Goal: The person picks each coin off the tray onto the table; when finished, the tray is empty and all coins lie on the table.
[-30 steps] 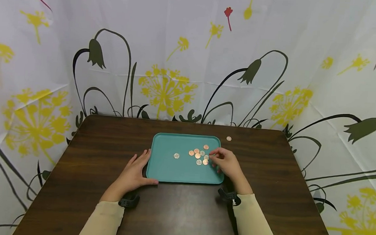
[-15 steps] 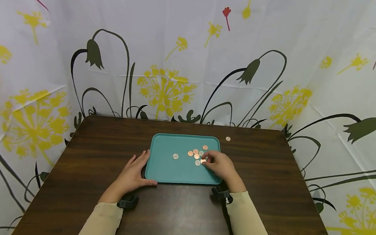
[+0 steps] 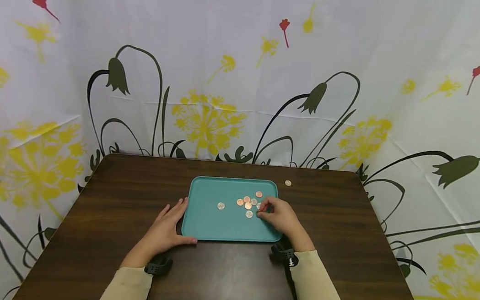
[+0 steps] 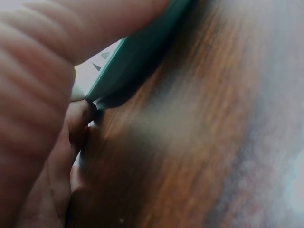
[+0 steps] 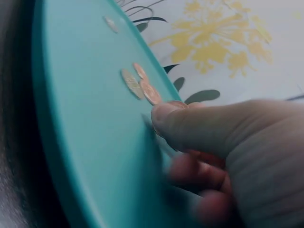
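Observation:
A teal tray [image 3: 206, 226] lies on the wooden table, with several copper and silver coins on its right half. One silver coin [image 3: 221, 206] sits apart, left of the group. My left hand [image 3: 164, 233] rests at the tray's near left corner, fingers spread along the left edge and thumb by the front edge. Over the tray's right side, my right hand [image 3: 282, 217] pinches a coin [image 5: 156, 131] between thumb and fingers, mostly hidden by the thumb. Beyond the thumb, in the right wrist view, a copper coin [image 5: 150, 91] lies beside a silver coin [image 5: 131, 84].
Another coin [image 3: 288, 183] lies on the dark wooden table [image 3: 224, 277], past the tray's far right corner. A white curtain [image 3: 214, 38] with printed flowers hangs behind the table's far edge. Both wrists wear black straps.
My right hand has moved left to the coin group and taken hold of the copper coin nearest it, lifting it slightly. My left hand stays by the tray. The head view has tilted a little.

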The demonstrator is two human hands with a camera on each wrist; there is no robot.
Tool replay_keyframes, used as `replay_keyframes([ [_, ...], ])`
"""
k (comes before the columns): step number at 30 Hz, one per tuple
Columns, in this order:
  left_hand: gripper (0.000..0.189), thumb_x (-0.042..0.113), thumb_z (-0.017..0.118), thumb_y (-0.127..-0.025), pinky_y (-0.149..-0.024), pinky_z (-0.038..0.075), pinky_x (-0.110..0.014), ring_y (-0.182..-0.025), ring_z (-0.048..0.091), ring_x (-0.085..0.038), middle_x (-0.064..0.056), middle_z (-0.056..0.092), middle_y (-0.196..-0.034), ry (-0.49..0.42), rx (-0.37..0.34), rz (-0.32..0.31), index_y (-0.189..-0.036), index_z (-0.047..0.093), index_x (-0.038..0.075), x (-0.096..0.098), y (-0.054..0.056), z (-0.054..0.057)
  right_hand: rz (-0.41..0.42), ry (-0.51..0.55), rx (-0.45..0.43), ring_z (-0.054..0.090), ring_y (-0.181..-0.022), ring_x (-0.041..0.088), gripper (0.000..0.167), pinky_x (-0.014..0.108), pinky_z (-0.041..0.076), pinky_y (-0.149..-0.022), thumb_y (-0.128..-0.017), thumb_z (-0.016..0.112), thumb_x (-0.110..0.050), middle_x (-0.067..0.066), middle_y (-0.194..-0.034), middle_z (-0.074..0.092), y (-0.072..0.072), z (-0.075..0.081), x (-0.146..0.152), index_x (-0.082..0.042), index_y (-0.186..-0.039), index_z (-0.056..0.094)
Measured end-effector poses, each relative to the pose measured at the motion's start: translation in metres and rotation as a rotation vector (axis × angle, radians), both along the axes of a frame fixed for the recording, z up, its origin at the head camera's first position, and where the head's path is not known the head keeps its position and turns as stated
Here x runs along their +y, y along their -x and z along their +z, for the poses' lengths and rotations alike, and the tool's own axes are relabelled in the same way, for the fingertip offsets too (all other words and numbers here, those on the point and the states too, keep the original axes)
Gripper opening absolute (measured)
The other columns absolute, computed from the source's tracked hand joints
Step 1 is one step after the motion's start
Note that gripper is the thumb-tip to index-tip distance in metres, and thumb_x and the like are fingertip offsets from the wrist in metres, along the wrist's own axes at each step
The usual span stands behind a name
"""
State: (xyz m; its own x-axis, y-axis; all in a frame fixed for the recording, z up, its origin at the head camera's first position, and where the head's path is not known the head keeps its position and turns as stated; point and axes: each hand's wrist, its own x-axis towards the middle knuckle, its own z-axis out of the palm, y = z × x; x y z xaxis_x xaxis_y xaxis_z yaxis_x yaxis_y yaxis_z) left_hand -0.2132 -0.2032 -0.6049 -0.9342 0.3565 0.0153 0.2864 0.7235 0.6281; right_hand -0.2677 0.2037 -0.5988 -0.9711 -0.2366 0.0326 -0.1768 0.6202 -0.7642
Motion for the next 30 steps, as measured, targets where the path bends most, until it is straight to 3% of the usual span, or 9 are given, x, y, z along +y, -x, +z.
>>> replay_keyframes([
  [3, 0.136, 0.062, 0.094, -0.077, -0.135, 0.007, -0.068, -0.169, 0.022, -0.04, -0.021, 0.025, -0.18, -0.003, -0.001, -0.015, -0.174, 0.02, 0.003, 0.005, 0.001, -0.002, -0.019, 0.149, -0.076, 0.05, -0.064, 0.013, 0.018, 0.026, 0.042, -0.055, -0.093, 0.09, -0.026, -0.003, -0.089, 0.07, -0.003, -0.002, 0.015, -0.021, -0.095, 0.073],
  [7, 0.137, 0.064, 0.094, -0.076, -0.136, 0.007, -0.067, -0.169, 0.023, -0.039, -0.019, 0.025, -0.18, 0.002, -0.003, -0.017, -0.174, 0.021, 0.003, 0.008, 0.002, -0.002, -0.024, 0.486, -0.174, 0.046, -0.059, 0.01, 0.015, 0.022, 0.037, -0.05, -0.097, 0.085, -0.018, 0.0, -0.092, 0.072, -0.007, -0.006, 0.034, -0.012, -0.103, 0.073],
  [9, 0.137, 0.064, 0.095, -0.075, -0.136, 0.007, -0.067, -0.169, 0.023, -0.038, -0.019, 0.025, -0.18, 0.002, 0.001, -0.014, -0.174, 0.022, 0.003, 0.008, 0.002, -0.001, -0.039, 0.642, -0.196, 0.045, -0.057, 0.01, 0.013, 0.021, 0.035, -0.047, -0.1, 0.081, -0.014, 0.002, -0.093, 0.072, -0.007, -0.008, 0.041, -0.007, -0.107, 0.072],
  [11, 0.137, 0.064, 0.094, -0.076, -0.136, 0.007, -0.067, -0.169, 0.023, -0.038, -0.018, 0.025, -0.18, 0.007, 0.008, -0.016, -0.174, 0.022, 0.002, 0.008, 0.002, 0.0, -0.072, 0.713, -0.188, 0.044, -0.056, 0.009, 0.011, 0.021, 0.035, -0.047, -0.103, 0.078, -0.014, 0.001, -0.092, 0.072, -0.008, -0.007, 0.046, -0.006, -0.108, 0.071],
  [13, 0.136, 0.064, 0.094, -0.076, -0.136, 0.007, -0.067, -0.169, 0.023, -0.038, -0.018, 0.024, -0.181, 0.011, 0.011, -0.018, -0.174, 0.022, 0.003, 0.007, 0.002, 0.001, -0.116, 0.716, -0.17, 0.043, -0.055, 0.009, 0.014, 0.021, 0.035, -0.047, -0.103, 0.078, -0.015, 0.001, -0.09, 0.07, -0.006, -0.006, 0.048, -0.005, -0.109, 0.071],
  [18, 0.136, 0.064, 0.094, -0.076, -0.136, 0.007, -0.066, -0.169, 0.023, -0.038, -0.017, 0.023, -0.181, 0.012, 0.009, -0.017, -0.174, 0.021, 0.003, 0.006, 0.002, 0.003, -0.311, 0.562, -0.109, 0.046, -0.059, 0.01, 0.025, 0.022, 0.038, -0.051, -0.1, 0.083, -0.025, -0.004, -0.085, 0.067, 0.003, 0.001, 0.054, -0.005, -0.109, 0.074],
  [23, 0.136, 0.064, 0.094, -0.076, -0.136, 0.006, -0.067, -0.169, 0.023, -0.039, -0.018, 0.024, -0.181, -0.004, 0.0, -0.016, -0.174, 0.022, 0.003, 0.004, -0.001, 0.002, -0.503, 0.442, -0.017, 0.056, -0.064, 0.012, 0.022, 0.023, 0.045, -0.053, -0.102, 0.081, -0.024, -0.004, -0.085, 0.067, 0.021, 0.008, 0.07, -0.004, -0.11, 0.076],
  [25, 0.136, 0.065, 0.093, -0.076, -0.136, 0.006, -0.067, -0.169, 0.023, -0.038, -0.018, 0.023, -0.181, -0.004, -0.003, -0.015, -0.174, 0.021, 0.003, 0.003, -0.001, 0.001, -0.534, 0.432, -0.015, 0.058, -0.062, 0.012, 0.022, 0.023, 0.045, -0.051, -0.103, 0.079, -0.022, -0.002, -0.085, 0.067, 0.029, 0.01, 0.077, -0.003, -0.111, 0.075],
  [30, 0.136, 0.064, 0.093, -0.076, -0.136, 0.006, -0.067, -0.17, 0.023, -0.038, -0.017, 0.024, -0.181, 0.004, 0.0, 0.0, -0.174, 0.021, 0.004, -0.001, -0.002, -0.001, -0.564, 0.505, -0.109, 0.064, -0.06, 0.008, 0.028, 0.021, 0.047, -0.048, -0.104, 0.078, -0.026, 0.002, -0.094, 0.072, 0.047, 0.009, 0.093, -0.001, -0.116, 0.072],
])
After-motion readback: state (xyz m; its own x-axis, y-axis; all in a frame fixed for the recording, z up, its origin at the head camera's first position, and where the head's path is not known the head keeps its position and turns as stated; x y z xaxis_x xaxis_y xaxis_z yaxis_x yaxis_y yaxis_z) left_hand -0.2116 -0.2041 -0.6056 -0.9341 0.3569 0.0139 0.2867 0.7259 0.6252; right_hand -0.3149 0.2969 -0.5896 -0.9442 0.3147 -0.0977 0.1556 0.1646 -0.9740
